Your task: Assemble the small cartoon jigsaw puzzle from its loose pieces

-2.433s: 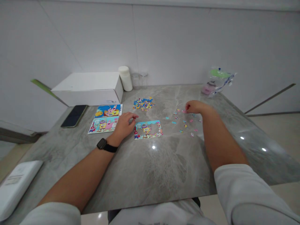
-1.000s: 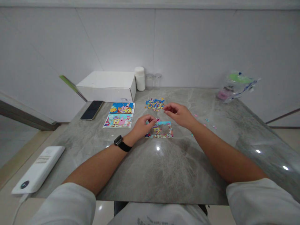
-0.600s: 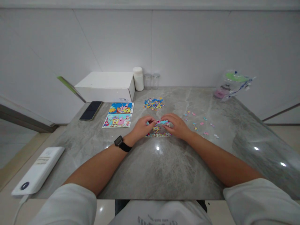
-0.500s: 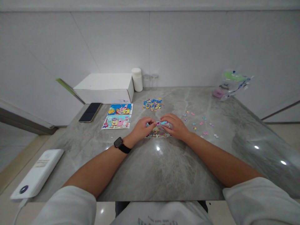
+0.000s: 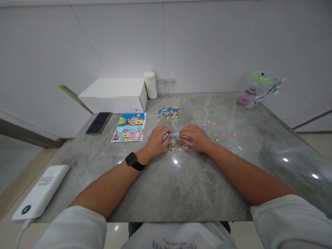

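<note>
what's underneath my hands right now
Part of a jigsaw puzzle, whose lower edge shows between them. Whatever lies directly beneath the left hand and right hand is covered.

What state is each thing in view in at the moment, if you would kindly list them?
Puzzle, flat, partly covered; completeness unclear
Left hand, curled at the puzzle's left side
Right hand, curled at its right side
Piece pile, loosely heaped
Single pieces, scattered
Picture cards, flat, face up
Phone, flat, screen dark
Box, shut
Bottle, upright
Jars, upright
Bag, crumpled
Watch, strapped on, screen dark
</note>
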`<state>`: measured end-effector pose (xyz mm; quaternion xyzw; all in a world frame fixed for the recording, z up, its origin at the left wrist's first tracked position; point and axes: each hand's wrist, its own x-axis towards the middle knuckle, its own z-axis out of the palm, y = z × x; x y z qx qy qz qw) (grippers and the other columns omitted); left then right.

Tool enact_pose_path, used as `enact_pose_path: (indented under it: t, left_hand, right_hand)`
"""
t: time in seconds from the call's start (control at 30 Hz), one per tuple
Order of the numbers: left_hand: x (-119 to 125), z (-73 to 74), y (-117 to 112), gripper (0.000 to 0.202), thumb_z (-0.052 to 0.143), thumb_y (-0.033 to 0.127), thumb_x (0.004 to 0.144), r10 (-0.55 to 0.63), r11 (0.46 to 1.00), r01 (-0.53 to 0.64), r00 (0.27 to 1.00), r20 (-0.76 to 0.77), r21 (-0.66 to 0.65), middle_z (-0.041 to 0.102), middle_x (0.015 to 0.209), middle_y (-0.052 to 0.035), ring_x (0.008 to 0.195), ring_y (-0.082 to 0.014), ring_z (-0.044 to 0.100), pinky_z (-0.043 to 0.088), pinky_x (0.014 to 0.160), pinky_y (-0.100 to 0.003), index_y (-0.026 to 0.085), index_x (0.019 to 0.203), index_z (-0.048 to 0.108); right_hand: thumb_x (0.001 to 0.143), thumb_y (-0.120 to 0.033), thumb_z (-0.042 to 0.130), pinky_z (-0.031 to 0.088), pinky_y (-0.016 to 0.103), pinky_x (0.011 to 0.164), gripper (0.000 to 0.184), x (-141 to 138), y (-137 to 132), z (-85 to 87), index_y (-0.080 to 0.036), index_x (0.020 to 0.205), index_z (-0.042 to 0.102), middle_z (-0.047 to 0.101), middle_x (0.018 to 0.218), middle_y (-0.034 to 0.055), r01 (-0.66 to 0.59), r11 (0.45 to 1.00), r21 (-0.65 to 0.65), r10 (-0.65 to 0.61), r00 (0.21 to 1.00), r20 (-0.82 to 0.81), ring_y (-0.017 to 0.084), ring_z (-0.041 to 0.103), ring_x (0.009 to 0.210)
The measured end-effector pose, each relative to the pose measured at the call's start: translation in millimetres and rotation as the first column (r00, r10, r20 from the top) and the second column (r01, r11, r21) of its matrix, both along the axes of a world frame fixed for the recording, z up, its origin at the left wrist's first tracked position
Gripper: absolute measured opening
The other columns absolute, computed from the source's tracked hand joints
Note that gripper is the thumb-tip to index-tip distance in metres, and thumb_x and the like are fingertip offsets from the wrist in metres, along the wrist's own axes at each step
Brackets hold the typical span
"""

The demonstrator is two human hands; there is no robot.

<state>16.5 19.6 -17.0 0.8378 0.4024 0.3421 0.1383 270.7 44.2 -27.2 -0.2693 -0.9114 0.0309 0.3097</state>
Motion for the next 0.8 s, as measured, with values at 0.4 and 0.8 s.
enact_pose_path:
  t: [0.4, 0.8]
  left_hand:
    - [-4.5, -2.1, 0.3, 0.032, 0.055, 0.014, 0.093, -0.088, 0.996, 0.085, 0.941, -0.326, -0.024, 0.076, 0.107, -0.0059, 0.103, -0.0255, 0.063, 0.043, 0.097, -0.046, 0.025, 0.11, 0.08]
    - [-1.7, 0.9, -0.9, 0.036, 0.055, 0.014, 0.092, -0.165, 0.985, 0.142, 0.929, -0.332, -0.093, 0.079, 0.112, -0.0058, 0.105, -0.026, 0.064, 0.042, 0.1, -0.046, 0.028, 0.111, 0.082]
  right_hand:
    - [0.094, -0.02, 0.071, 0.041, 0.039, 0.087, 0.011, -1.0, -2.5, -5.1, -0.024, 0.101, 0.08, 0.081, 0.099, 0.0056, 0.022, 1.0, -0.023, -0.017, 0.983, 0.181, 0.024, 0.066, 0.095]
    - [0.094, -0.022, 0.073, 0.042, 0.04, 0.087, 0.01, -2.7, -1.9, -10.2, -0.025, 0.1, 0.08, 0.08, 0.098, 0.0051, 0.035, 0.999, -0.023, -0.03, 0.983, 0.183, 0.024, 0.067, 0.095]
